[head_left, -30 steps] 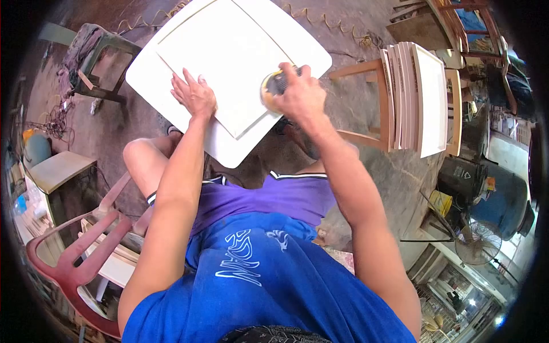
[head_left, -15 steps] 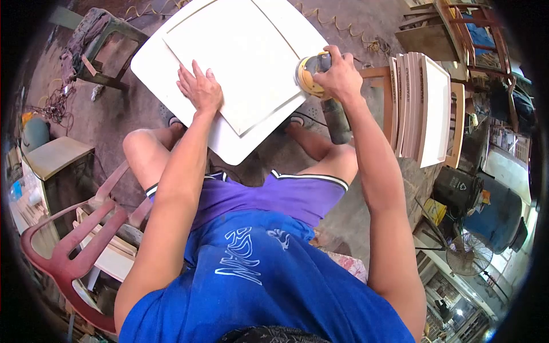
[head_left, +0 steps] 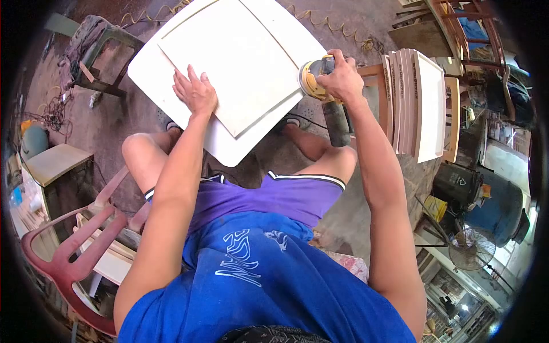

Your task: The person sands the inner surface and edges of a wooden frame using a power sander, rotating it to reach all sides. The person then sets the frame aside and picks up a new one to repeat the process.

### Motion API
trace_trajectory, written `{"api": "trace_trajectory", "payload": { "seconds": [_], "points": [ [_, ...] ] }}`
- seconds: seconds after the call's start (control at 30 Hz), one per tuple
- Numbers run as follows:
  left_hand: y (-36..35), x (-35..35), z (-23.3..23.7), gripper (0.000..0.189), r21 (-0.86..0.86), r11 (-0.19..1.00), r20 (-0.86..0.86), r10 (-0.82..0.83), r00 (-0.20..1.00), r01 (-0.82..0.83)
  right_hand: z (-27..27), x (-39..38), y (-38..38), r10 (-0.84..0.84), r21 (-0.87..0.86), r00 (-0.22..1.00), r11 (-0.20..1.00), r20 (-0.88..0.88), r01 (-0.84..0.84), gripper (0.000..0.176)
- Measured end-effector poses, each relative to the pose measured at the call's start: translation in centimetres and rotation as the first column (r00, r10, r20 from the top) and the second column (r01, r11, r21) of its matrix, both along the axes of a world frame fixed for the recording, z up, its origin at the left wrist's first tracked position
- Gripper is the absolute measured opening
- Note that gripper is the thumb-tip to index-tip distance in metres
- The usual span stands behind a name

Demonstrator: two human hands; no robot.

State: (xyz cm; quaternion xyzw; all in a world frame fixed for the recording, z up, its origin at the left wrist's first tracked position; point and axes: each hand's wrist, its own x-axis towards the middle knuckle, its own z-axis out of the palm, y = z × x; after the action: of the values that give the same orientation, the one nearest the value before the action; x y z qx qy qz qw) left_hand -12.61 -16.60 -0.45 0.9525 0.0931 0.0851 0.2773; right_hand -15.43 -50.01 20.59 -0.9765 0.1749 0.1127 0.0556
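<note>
My left hand (head_left: 196, 92) lies with fingers spread on the left edge of a flat white panel (head_left: 246, 63). The panel rests on a white plastic table top (head_left: 231, 150) with rounded corners, in front of my knees. My right hand (head_left: 345, 81) is wrapped around a yellow and black orbital sander (head_left: 310, 79) at the panel's right edge. The sander is tipped on its side, its round pad facing the panel edge. A dark cylinder (head_left: 336, 123), apparently its dust canister, hangs below toward my right knee.
Several white framed panels (head_left: 429, 108) stand stacked on a wooden chair at the right. A red plastic chair (head_left: 74, 257) is at lower left, a worn stool (head_left: 106, 54) at upper left. A coiled yellow hose (head_left: 331, 26) lies behind the table. A fan (head_left: 472, 248) stands at far right.
The view has shifted slightly. My right hand still grips the sander at the panel's right edge, with its canister swung a little lower. My left hand stays on the panel.
</note>
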Motion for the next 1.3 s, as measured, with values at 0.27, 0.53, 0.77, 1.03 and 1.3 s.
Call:
{"api": "trace_trajectory", "payload": {
  "seconds": [0.27, 0.53, 0.77, 1.03, 1.3],
  "points": [
    [0.1, 0.2, 0.8, 0.061, 0.016, 1.0, -0.031, -0.008, 0.999, 0.008, -0.3, -0.1, -0.3, -0.035, 0.007, 0.999, 0.999, 0.023, 0.035, 0.076],
    [0.1, -0.2, 0.9, 0.06, 0.012, 1.0, -0.041, -0.008, 0.999, 0.009, 0.4, -0.9, 0.7, 0.0, 0.006, 1.0, 1.0, -0.003, 0.0, 0.071],
    [0.4, 0.4, 0.5, 0.061, 0.029, 1.0, -0.033, 0.009, 0.999, -0.008, -0.1, -1.5, 1.2, 0.044, 0.019, 0.998, 0.999, -0.035, -0.044, 0.076],
    [0.3, 0.0, 0.2, 0.061, 0.014, 1.0, 0.003, 0.009, 1.0, -0.009, 0.4, -3.1, 2.3, 0.07, 0.016, 0.996, 0.997, -0.06, -0.069, 0.075],
    [0.3, 0.1, 0.4, 0.061, 0.02, 1.0, -0.001, 0.018, 1.0, -0.018, 0.5, -4.3, 2.2, 0.076, 0.056, 0.996, 0.996, -0.048, -0.073, 0.072]
  ]
}}
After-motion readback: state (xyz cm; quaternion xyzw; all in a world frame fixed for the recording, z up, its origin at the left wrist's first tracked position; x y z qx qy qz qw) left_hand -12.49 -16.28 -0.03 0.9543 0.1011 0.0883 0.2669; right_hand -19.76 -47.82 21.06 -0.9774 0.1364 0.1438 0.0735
